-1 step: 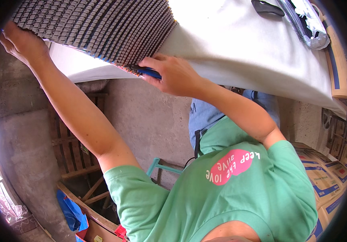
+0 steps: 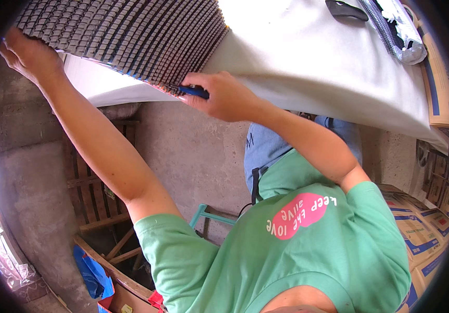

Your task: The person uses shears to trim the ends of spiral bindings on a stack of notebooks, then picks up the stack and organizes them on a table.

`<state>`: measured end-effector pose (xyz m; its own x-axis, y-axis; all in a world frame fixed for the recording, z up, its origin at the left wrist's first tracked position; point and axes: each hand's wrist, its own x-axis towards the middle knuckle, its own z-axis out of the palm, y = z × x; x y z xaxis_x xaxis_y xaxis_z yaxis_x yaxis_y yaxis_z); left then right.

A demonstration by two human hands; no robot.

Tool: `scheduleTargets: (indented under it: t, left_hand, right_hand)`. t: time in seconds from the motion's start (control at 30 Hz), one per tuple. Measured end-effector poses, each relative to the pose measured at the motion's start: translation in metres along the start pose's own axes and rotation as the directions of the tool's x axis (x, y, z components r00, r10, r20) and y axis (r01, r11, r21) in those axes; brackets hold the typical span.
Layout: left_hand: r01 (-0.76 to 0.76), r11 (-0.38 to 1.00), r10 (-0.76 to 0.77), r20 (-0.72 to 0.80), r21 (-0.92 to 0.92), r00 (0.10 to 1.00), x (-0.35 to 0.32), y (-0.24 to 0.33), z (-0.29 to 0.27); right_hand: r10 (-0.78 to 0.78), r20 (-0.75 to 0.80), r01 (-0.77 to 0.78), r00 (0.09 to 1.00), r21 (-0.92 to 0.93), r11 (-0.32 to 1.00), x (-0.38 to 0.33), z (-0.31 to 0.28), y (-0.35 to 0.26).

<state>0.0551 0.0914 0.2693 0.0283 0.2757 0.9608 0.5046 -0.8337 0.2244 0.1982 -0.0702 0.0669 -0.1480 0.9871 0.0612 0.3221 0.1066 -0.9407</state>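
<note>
Two bare hands work at a dark ribbed mat (image 2: pixel 130 36) lying on a white-covered table (image 2: pixel 308 62) near the frame's twelve o'clock. The left hand (image 2: pixel 29 55), at ten o'clock, rests flat on the mat's outer edge, fingers extended and closed on nothing. The right hand (image 2: pixel 224 96), just above centre, is clenched around a blue-handled tool (image 2: pixel 193 92) whose tip touches the mat's near edge. Toward one o'clock a black object (image 2: pixel 345 9) lies on the table; cardboard boxes (image 2: pixel 417 229) are stacked at four o'clock.

Probably a workshop: bare concrete floor (image 2: pixel 193 156), stacked cardboard boxes (image 2: pixel 417 229), wooden pallets (image 2: pixel 91 193).
</note>
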Motion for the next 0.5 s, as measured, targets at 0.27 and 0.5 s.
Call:
scheduleTargets:
  t: [0.27, 0.5]
  left_hand:
    - [0.193, 0.963, -0.199, -0.014, -0.188, 0.980, -0.003, 0.016, 0.004]
    - [0.038, 0.998, -0.041, 0.065, 0.043, 0.997, -0.001, 0.008, -0.003]
  right_hand:
    - [-0.421, -0.361, 0.232, 0.832, -0.463, 0.856, -0.014, 0.012, 0.003]
    - [-0.391, -0.289, 0.221, 0.874, -0.480, 0.849, -0.008, 0.014, -0.001]
